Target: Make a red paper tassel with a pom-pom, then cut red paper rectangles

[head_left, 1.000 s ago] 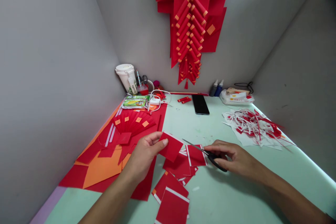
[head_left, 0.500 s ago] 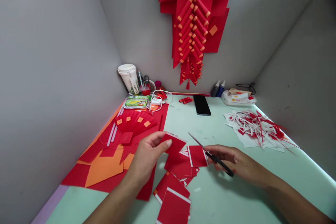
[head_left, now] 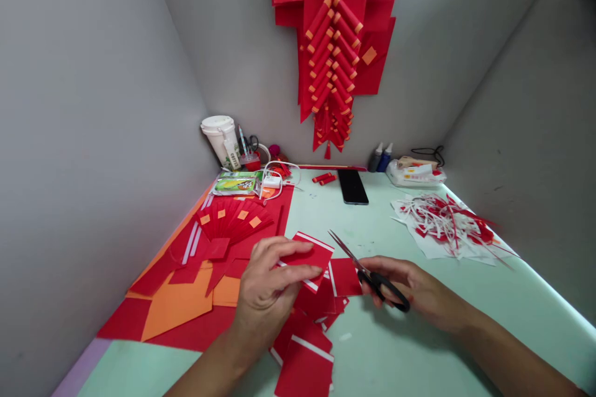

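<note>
My left hand [head_left: 274, 279] grips a small red paper square [head_left: 310, 257] with white strips along two opposite edges, its fingers lying across the top face. Under it, several more red squares lie in a loose pile, among them a white-striped one [head_left: 305, 367] toward the front. My right hand [head_left: 395, 285] holds black-handled scissors [head_left: 379, 285], blades pointing up and left, slightly parted near the tips. Another red square [head_left: 345, 277] lies just left of the right-hand fingers, partly behind them; I cannot tell whether they touch it.
Red and orange paper sheets [head_left: 181, 305] and a red fan [head_left: 235, 217] cover the left side. A phone [head_left: 352, 187] lies at the back, near a snack packet [head_left: 236, 183] and white cup [head_left: 222, 141]. Paper shreds [head_left: 442, 223] are heaped right. A red firecracker decoration [head_left: 333, 53] hangs behind.
My left hand has turned over the held square, now showing its white-striped face, and its fingers stretch across it. The scissors have rotated slightly in my right hand. The view has shifted a little.
</note>
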Demonstrator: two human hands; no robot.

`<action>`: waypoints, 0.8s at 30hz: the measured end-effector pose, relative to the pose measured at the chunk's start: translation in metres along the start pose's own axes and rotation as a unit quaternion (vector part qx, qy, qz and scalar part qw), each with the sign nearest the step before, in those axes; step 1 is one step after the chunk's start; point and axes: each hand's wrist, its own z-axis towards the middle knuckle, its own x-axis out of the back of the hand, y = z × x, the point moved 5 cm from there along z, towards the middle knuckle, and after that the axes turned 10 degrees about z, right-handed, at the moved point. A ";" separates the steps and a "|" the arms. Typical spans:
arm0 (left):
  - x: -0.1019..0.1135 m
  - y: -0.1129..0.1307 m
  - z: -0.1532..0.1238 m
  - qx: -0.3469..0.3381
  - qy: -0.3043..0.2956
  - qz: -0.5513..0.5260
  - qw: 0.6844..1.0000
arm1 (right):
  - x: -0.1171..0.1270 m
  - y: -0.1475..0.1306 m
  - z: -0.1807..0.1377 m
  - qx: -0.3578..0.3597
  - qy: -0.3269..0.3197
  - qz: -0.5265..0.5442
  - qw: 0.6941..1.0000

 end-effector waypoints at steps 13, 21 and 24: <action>-0.029 -0.029 -0.015 0.360 -0.136 -0.168 0.907 | -0.004 -0.003 0.000 0.017 -0.005 0.023 1.000; -0.019 -0.022 -0.008 0.341 -0.144 -0.203 0.907 | 0.010 0.005 0.003 0.025 0.028 -0.014 0.999; -0.006 -0.001 0.002 0.166 -0.187 -0.101 0.963 | 0.021 0.008 0.004 0.035 0.063 -0.009 0.997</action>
